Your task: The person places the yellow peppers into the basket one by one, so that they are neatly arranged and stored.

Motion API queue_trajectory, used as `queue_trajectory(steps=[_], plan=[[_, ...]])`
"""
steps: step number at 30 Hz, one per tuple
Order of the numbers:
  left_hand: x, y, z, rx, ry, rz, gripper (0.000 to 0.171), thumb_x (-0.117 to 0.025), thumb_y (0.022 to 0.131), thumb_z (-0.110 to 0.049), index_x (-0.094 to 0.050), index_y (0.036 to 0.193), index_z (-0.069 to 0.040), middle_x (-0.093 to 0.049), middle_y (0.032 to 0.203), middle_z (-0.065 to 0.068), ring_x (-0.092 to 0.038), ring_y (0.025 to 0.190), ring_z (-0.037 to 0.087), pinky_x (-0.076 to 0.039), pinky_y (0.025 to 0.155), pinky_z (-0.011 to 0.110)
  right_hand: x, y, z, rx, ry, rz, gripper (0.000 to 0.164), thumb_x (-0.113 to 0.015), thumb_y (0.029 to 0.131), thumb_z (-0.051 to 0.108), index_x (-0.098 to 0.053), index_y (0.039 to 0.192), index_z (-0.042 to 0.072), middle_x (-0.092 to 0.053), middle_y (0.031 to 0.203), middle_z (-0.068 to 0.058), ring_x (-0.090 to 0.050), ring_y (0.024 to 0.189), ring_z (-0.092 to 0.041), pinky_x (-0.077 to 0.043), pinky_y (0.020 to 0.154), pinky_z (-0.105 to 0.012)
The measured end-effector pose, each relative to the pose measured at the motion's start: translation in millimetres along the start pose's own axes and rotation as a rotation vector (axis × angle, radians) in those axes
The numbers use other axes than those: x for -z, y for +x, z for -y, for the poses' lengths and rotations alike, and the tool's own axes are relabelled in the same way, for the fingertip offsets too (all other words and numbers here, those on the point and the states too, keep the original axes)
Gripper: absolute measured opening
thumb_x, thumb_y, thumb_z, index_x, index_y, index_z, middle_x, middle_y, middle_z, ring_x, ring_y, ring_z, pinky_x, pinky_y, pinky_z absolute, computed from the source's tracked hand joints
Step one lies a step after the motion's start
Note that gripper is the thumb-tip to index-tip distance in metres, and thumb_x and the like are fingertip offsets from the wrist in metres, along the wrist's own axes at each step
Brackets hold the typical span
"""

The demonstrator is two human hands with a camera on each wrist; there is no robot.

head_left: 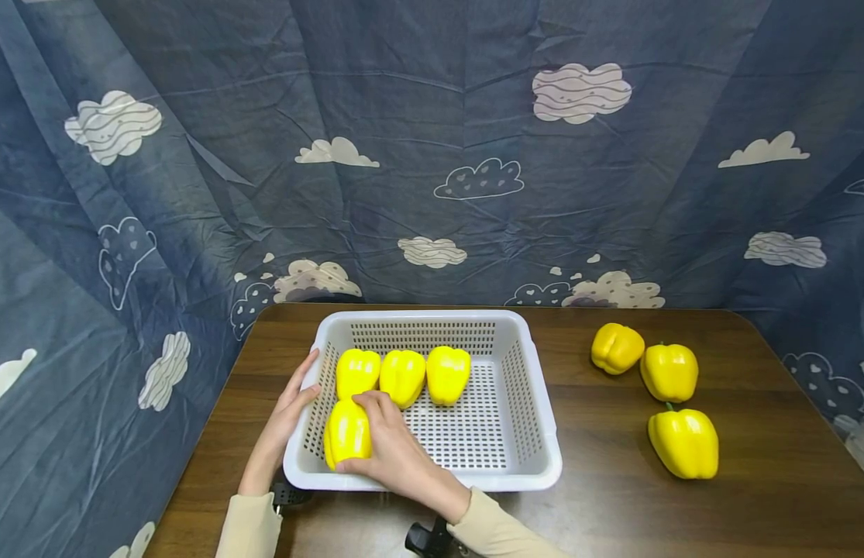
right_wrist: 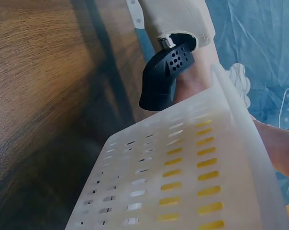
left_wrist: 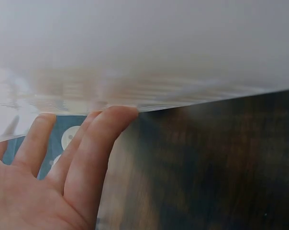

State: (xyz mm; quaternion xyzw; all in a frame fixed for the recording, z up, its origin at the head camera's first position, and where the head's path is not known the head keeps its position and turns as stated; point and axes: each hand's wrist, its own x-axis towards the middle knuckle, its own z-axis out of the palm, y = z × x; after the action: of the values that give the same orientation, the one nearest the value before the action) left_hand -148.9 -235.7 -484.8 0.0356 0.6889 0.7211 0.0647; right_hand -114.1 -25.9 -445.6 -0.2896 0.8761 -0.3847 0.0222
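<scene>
A white perforated plastic basket (head_left: 546, 457) stands on the table. My right hand (head_left: 404, 457) reaches over its front rim and grips a yellow bell pepper (head_left: 346, 432) in the front left corner, thumb on the near side and fingers on the far side. Behind it, three more yellow bell peppers stand in a row: one at left (head_left: 358, 372), one in the middle (head_left: 402, 377) and one at right (head_left: 449, 375). My left hand (head_left: 287, 415) rests against the basket's left side. In the left wrist view, the left fingers (left_wrist: 89, 163) extend, fingertips at the basket's outer wall.
On the brown wooden table (head_left: 578, 511), right of the basket, lie three yellow bell peppers: a rear one (head_left: 616, 349), a middle one (head_left: 669, 372) and a front one (head_left: 684, 444). A blue cloth (head_left: 404, 116) with cloud prints hangs behind the table.
</scene>
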Motion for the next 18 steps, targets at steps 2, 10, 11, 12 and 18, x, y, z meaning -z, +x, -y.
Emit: queue_trajectory(steps=[2,10,11,12,18], plan=[[0.0,0.2,-0.3,-0.005,0.007,-0.003,0.057,-0.038,0.101,-0.014,-0.017,0.154,-0.023,-0.011,0.157,0.012,-0.025,0.136,0.044,-0.028,0.101,0.061,-1.0,1.2,0.1,0.004,0.0,0.001,0.082,-0.084,0.072,0.032,-0.043,0.136,0.001,-0.042,0.132,-0.013,-0.045,0.118,-0.023,-0.039,0.101,-0.036],[1.1,1.3,-0.2,-0.017,0.0,0.017,0.057,-0.037,0.102,-0.014,-0.015,0.154,-0.023,-0.01,0.157,0.013,-0.027,0.134,0.043,-0.031,0.1,0.058,-3.4,3.2,-2.0,0.027,0.026,0.065,0.072,-0.078,0.08,0.03,-0.044,0.136,0.001,-0.043,0.134,-0.014,-0.046,0.12,-0.022,-0.038,0.102,-0.036],[1.3,1.4,0.1,-0.016,-0.002,0.02,0.057,-0.037,0.102,-0.014,-0.015,0.154,-0.024,-0.01,0.157,0.013,-0.027,0.134,0.043,-0.032,0.1,0.058,-3.4,3.1,-2.3,0.034,0.024,0.071,0.07,-0.077,0.081,0.029,-0.044,0.136,0.0,-0.044,0.133,-0.014,-0.047,0.12,-0.022,-0.037,0.102,-0.035],[1.5,1.4,0.2,-0.016,-0.003,0.019,0.057,-0.037,0.102,-0.015,-0.015,0.154,-0.024,-0.01,0.157,0.013,-0.027,0.134,0.043,-0.032,0.099,0.058,-3.4,3.0,-2.5,0.036,0.024,0.079,0.069,-0.076,0.082,0.028,-0.044,0.136,0.0,-0.044,0.134,-0.014,-0.047,0.12,-0.022,-0.037,0.103,-0.035],[1.4,0.2,1.8,-0.008,0.002,0.015,0.057,-0.038,0.102,-0.016,-0.017,0.154,-0.026,-0.011,0.157,0.01,-0.029,0.133,0.043,-0.034,0.098,0.058,-0.3,1.5,-2.8,0.028,0.052,0.094,0.062,-0.07,0.087,0.023,-0.043,0.137,-0.002,-0.045,0.136,-0.014,-0.046,0.123,-0.022,-0.035,0.104,-0.033]])
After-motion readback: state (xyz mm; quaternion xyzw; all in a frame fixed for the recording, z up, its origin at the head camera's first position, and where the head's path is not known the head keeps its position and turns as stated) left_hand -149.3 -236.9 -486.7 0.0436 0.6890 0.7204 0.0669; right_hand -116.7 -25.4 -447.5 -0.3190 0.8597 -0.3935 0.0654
